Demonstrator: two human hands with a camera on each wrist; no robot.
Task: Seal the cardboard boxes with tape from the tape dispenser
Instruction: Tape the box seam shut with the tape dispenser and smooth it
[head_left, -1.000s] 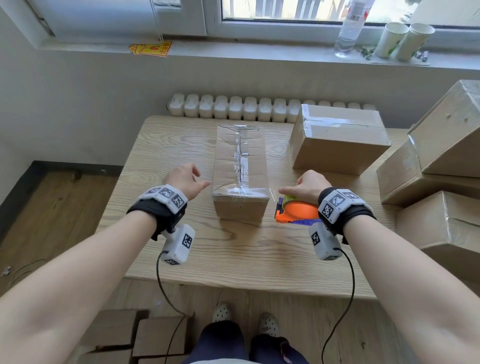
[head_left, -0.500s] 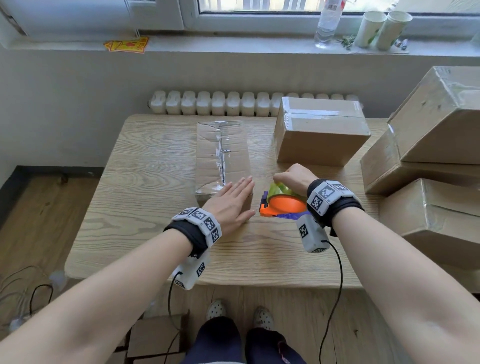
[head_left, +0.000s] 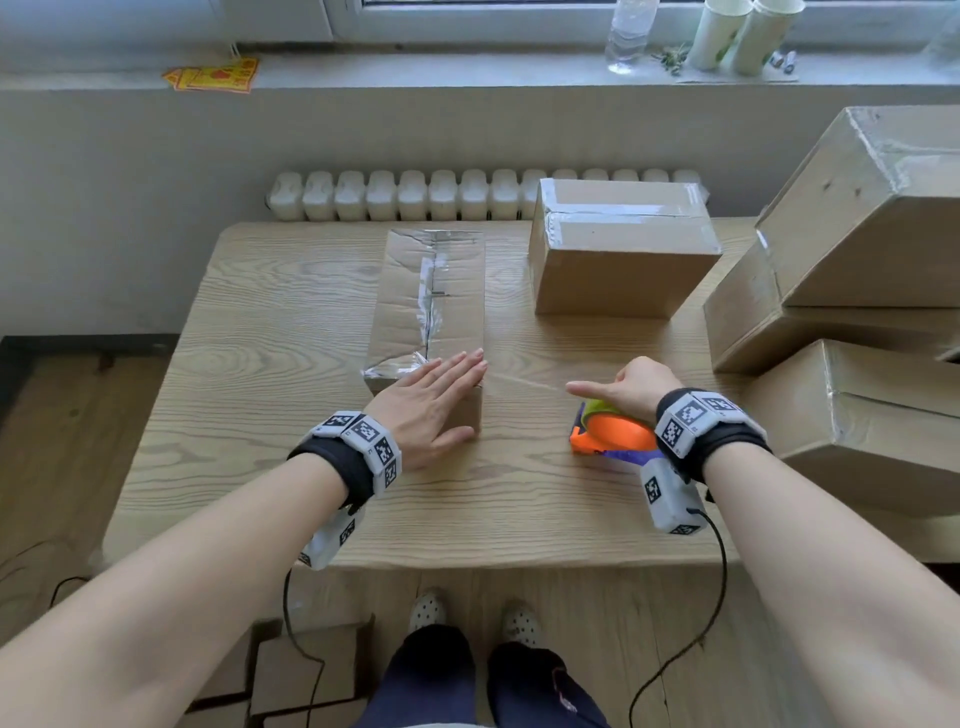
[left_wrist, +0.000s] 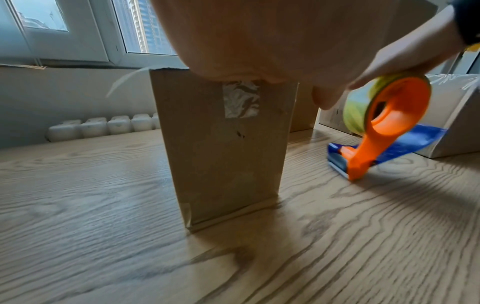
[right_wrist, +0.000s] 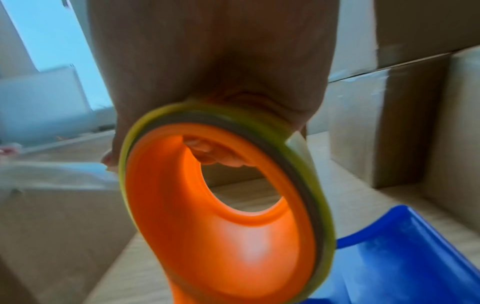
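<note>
Pressing: left hand (head_left: 434, 397), fingers flat, pins tape on narrow box (head_left: 428, 306)
Dispenser: right hand (head_left: 631, 387) grips tape dispenser (head_left: 613, 431)
Next: probably tear the strip, smooth the end

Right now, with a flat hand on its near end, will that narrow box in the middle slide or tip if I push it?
The narrow box lies long and low on the table, so tipping looks unlikely. The smooth wood probably lets it slide. The left hand pressing flat near one end may swivel it. Its creased top suggests thin, light cardboard that could dent.

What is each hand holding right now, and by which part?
Right hand grips the tape dispenser around its roll. Left hand holds nothing, pressing flat on the box.
</note>
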